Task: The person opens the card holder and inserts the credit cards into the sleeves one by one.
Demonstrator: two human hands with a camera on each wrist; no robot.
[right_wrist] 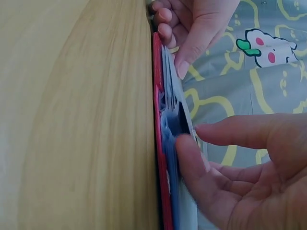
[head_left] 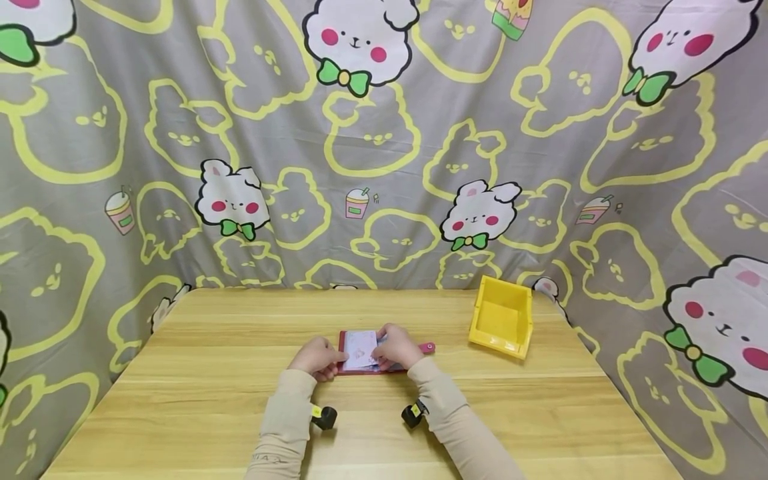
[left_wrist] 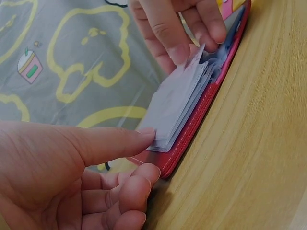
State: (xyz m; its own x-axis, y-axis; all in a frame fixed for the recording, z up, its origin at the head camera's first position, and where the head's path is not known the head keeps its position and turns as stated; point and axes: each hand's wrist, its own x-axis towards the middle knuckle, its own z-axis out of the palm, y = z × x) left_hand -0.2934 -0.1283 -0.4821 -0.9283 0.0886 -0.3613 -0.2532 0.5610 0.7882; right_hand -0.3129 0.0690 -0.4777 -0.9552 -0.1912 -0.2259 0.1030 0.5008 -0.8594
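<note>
A red card holder (head_left: 360,373) lies spread on the table, its snap strap (head_left: 427,348) sticking out to the right. Stacked clear sleeves (left_wrist: 184,125) fill its left side, and a pale card with a pink print (head_left: 360,347) is on top. My left hand (head_left: 315,358) holds the holder's left edge, thumb on the sleeves and curled fingers by the red cover. With thumb and fingers my right hand (head_left: 397,347) pinches the card's right edge. Bluish sleeves (right_wrist: 175,201) lie under the right hand. Whether the card sits inside a sleeve, I cannot tell.
A yellow plastic bin (head_left: 503,317) stands at the back right of the wooden table (head_left: 240,320). Behind the table hangs a grey patterned curtain (head_left: 372,153). Each wrist wears a small black camera.
</note>
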